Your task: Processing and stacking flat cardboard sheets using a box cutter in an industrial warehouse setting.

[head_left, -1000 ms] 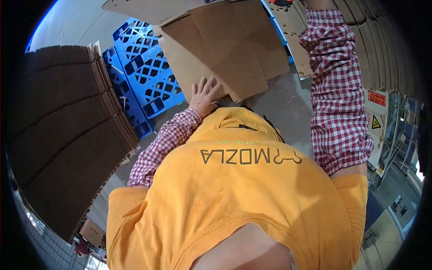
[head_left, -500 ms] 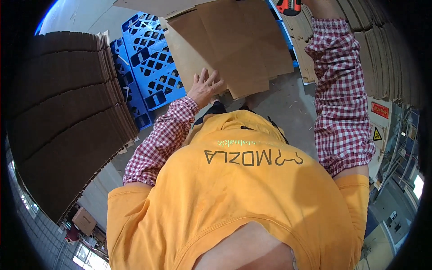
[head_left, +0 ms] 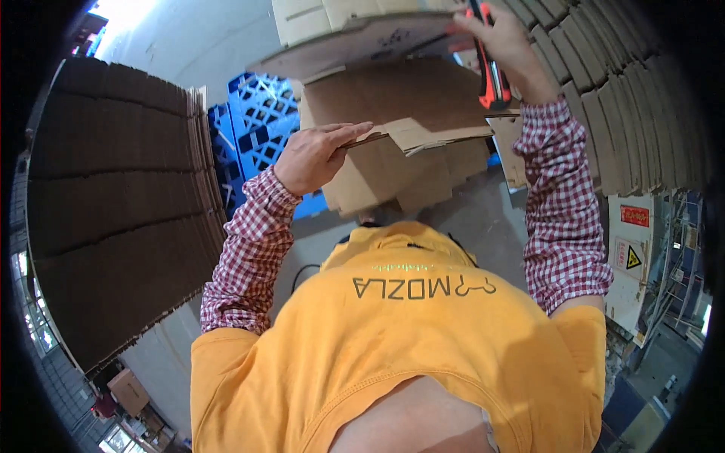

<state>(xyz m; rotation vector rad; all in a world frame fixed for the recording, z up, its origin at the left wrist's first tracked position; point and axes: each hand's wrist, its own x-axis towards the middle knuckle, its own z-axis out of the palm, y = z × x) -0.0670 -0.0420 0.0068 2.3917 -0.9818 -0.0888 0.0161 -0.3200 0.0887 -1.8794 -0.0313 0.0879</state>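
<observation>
A brown cardboard sheet is raised and bent in front of me, its far flap standing up. Fingers on top and thumb underneath, my left hand grips the sheet's near left edge. A red and black utility knife is held in my right hand. The fingertips of that hand reach the right end of the far flap; how firmly they touch it is unclear. More flat cardboard lies beneath the raised sheet, over a blue plastic pallet.
Tall stacks of folded cardboard stand at my left and right. Paler cardboard lies beyond the flap. A white panel with a warning sign and metal racks are at the right. Grey floor shows at the far left.
My left hand has gone from lying spread on the cardboard to gripping its edge, and the sheet has lifted. My right hand with the knife has come nearer, into fuller view.
</observation>
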